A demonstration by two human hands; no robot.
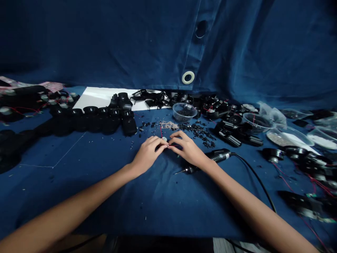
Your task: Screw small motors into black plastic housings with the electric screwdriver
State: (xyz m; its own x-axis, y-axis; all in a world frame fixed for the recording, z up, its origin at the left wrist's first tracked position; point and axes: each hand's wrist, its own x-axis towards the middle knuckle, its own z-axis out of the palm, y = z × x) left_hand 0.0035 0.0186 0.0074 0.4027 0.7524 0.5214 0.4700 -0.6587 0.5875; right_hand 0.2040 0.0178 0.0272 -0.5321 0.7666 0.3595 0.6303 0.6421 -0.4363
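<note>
My left hand (149,154) pinches a small silvery part with a red wire (161,132) standing up behind it; the part's exact kind is too small to make out. Against its fingertips, my right hand (187,149) has thumb and fingers closed at the same spot, where a short dark red wire shows. Beneath my right forearm lies a black electric screwdriver (219,154), its bit pointing left and its cord running to the right. Just beyond my fingers are a pile of small screws (169,125) and scattered small black pieces (201,133).
A clear plastic bowl (184,113) holds dark small parts behind the screws. Black housings (105,121) line up at left. On the right are more black parts (228,133), clear tubs (258,123) and wired motor units (273,154). A blue curtain (118,42) hangs behind.
</note>
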